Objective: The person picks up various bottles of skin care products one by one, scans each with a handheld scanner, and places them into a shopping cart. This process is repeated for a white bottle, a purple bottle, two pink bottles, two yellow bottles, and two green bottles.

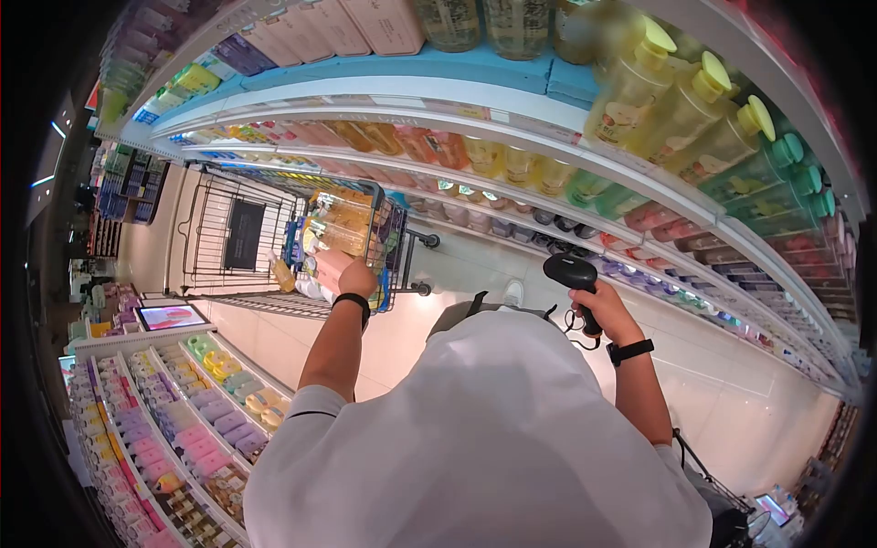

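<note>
My left hand (358, 279) reaches over the shopping cart (210, 236), its fingers closed on a pale pink box (331, 268). Below and around that box, the cart's end nearest the shelf holds several packaged goods, among them an amber-coloured pack (345, 219) and a small bottle (281, 272). At my right side, my right hand (603, 309) grips the handle of a black barcode scanner (570, 271). A coiled black cord (577, 329) hangs from it beside my wrist. The scanner's head points left, away from the shelf goods.
A long shelf unit (512, 110) runs along the far side, with pump bottles (639, 87) and pink boxes (379, 26) on top. A lower display (164, 420) of small packs stands at left. Behind me at right is another wheeled frame (703, 470), partly hidden.
</note>
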{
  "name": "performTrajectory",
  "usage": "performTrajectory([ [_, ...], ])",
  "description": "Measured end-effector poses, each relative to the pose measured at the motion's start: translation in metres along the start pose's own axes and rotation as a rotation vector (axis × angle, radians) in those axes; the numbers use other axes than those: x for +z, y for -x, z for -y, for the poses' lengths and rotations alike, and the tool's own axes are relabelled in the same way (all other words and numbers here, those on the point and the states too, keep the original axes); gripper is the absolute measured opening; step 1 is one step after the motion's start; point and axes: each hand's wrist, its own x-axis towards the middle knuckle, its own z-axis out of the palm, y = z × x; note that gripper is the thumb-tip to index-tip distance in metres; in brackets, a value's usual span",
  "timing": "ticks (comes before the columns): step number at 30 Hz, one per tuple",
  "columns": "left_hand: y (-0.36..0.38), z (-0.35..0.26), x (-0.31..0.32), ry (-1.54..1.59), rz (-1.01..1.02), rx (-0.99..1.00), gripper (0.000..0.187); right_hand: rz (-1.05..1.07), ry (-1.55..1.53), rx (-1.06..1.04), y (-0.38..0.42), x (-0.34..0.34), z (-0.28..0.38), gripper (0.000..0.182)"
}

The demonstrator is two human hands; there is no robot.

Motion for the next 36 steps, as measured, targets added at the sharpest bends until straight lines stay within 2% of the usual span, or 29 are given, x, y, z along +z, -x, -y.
performTrajectory([
  [5, 0.018, -0.019, 0.000, 0.000, 0.019, 0.094, 0.026, -0.048, -0.083, 0.041, 0.009, -0.004, -0.038, 0.029],
  [7, 0.023, -0.026, -0.001, 0.004, 0.017, 0.130, 0.026, -0.067, -0.083, 0.132, 0.017, -0.004, -0.049, 0.027],
  [11, 0.036, -0.038, 0.007, 0.051, 0.018, 0.211, 0.027, -0.096, -0.015, 0.181, 0.034, -0.002, -0.054, 0.029],
  [16, 0.051, -0.048, 0.022, 0.064, 0.004, 0.256, 0.028, -0.131, -0.043, 0.075, 0.054, 0.006, -0.056, 0.032],
  [19, 0.057, -0.063, 0.021, 0.051, 0.060, 0.210, 0.035, -0.082, -0.035, 0.047, 0.058, 0.000, -0.050, 0.029],
  [27, 0.082, -0.099, 0.026, 0.035, 0.083, 0.199, 0.032, -0.130, -0.004, -0.045, 0.066, -0.069, -0.046, 0.028],
  [36, 0.098, -0.136, 0.034, -0.012, 0.114, 0.171, 0.030, -0.140, -0.037, -0.031, 0.073, -0.143, -0.047, 0.033],
])
